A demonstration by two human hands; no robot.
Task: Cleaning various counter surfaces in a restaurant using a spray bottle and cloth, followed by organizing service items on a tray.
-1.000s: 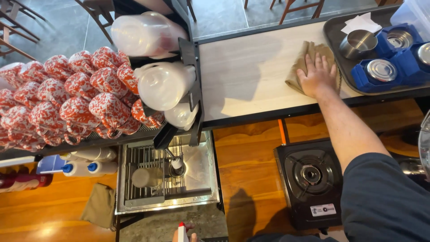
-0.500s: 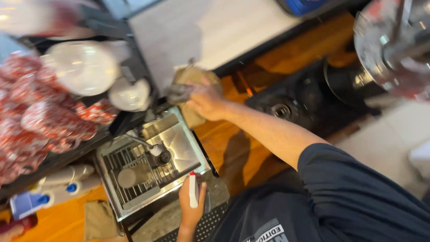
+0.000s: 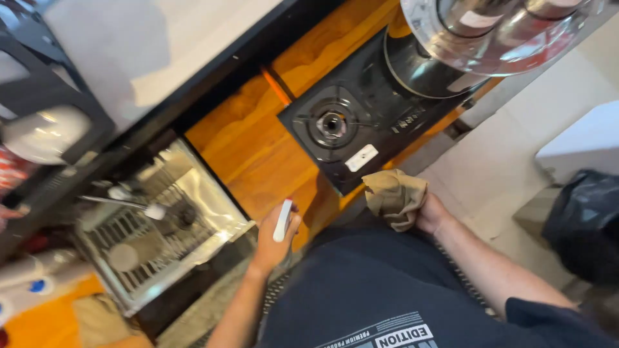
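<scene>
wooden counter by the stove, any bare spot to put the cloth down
Bare wood lies between the black gas stove and the steel sink. The pale countertop above is also free. The stove's right side is crowded by a large pot.

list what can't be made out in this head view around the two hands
- Spray bottle: only its white top shows; the left hand wraps the rest.
- Right hand: fingers buried in the tan cloth.
- Steel pot on the gas stove: cut off by the top edge, contents unseen.
- Sink: motion-blurred, items unclear.
</scene>
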